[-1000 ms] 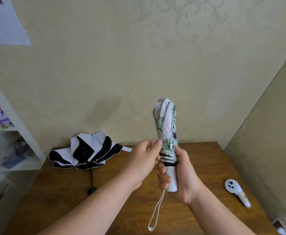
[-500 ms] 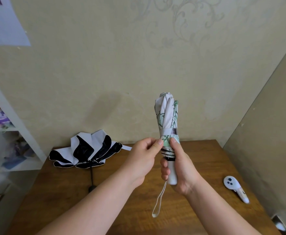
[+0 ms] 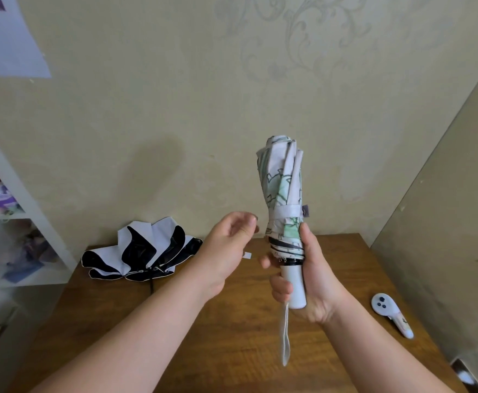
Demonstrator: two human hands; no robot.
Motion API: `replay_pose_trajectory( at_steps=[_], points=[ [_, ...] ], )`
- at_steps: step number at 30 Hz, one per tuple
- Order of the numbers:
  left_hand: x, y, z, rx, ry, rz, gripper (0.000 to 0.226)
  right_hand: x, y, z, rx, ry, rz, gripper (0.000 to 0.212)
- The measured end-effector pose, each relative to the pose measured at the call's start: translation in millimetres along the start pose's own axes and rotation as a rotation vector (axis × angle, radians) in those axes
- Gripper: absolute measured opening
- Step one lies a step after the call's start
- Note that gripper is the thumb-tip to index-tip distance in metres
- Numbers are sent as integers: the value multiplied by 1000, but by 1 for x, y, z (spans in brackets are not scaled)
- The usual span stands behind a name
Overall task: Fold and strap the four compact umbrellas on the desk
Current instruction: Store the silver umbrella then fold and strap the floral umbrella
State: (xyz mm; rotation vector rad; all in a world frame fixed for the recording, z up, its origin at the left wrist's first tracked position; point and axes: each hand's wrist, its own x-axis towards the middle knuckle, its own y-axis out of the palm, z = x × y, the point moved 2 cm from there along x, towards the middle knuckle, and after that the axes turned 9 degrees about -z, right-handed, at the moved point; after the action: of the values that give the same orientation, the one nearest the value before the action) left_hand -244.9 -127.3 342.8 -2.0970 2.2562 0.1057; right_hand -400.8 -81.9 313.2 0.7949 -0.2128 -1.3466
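Note:
My right hand (image 3: 308, 282) grips the white handle of a white-and-green patterned compact umbrella (image 3: 283, 188), held upright above the desk. Its canopy is rolled up and a white strap (image 3: 287, 210) runs around it. A white wrist loop (image 3: 285, 340) dangles from the handle. My left hand (image 3: 226, 248) hovers just left of the umbrella, fingers loosely curled, holding nothing. A black-and-white umbrella (image 3: 144, 251) lies unfolded and loose at the back left of the desk (image 3: 232, 350), its black shaft pointing toward me.
A white handheld controller (image 3: 390, 313) lies at the desk's right side. A white shelf unit (image 3: 14, 211) with items stands left of the desk. The wall runs close behind, and a panel stands to the right.
My left hand has let go of the strap and drawn back to the left. The strap now sits wrapped around the canopy. My right hand still holds the handle.

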Motion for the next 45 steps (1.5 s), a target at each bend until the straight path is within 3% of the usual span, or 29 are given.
replay_pose_trajectory(
  at_steps=[4, 7, 10, 14, 19, 23, 26, 33, 41, 45],
  points=[
    [-1, 4, -2, -36, -22, 96, 29, -1, 2, 0, -68, 69, -15, 66],
    [-3, 4, -2, -123, -17, 26, 31, 0, 1, 1, -217, -16, -178, 72],
    [-2, 2, 0, -113, 25, -53, 38, 0, 2, 2, -321, -111, -271, 61],
    [-8, 6, 2, -74, 81, -31, 40, 0, 4, -6, -324, -154, -399, 64],
    [-9, 6, 8, 207, 284, -77, 8, -2, 7, -10, -372, -359, -410, 58],
    [-10, 5, 7, 420, 409, -170, 26, -2, 7, -13, -379, -455, -458, 53],
    [-15, 11, 2, 455, 469, -159, 14, 0, 8, -14, -402, -508, -476, 48],
    [-13, 19, 0, 503, 391, -129, 20, 0, 3, -17, -509, -546, -529, 37],
    [-9, 19, -2, 798, 354, -109, 30, 0, 0, -23, -640, -544, -599, 45],
    [-6, 19, 4, 646, 283, -52, 21, 1, -1, -25, -669, -515, -614, 45]
  ],
)
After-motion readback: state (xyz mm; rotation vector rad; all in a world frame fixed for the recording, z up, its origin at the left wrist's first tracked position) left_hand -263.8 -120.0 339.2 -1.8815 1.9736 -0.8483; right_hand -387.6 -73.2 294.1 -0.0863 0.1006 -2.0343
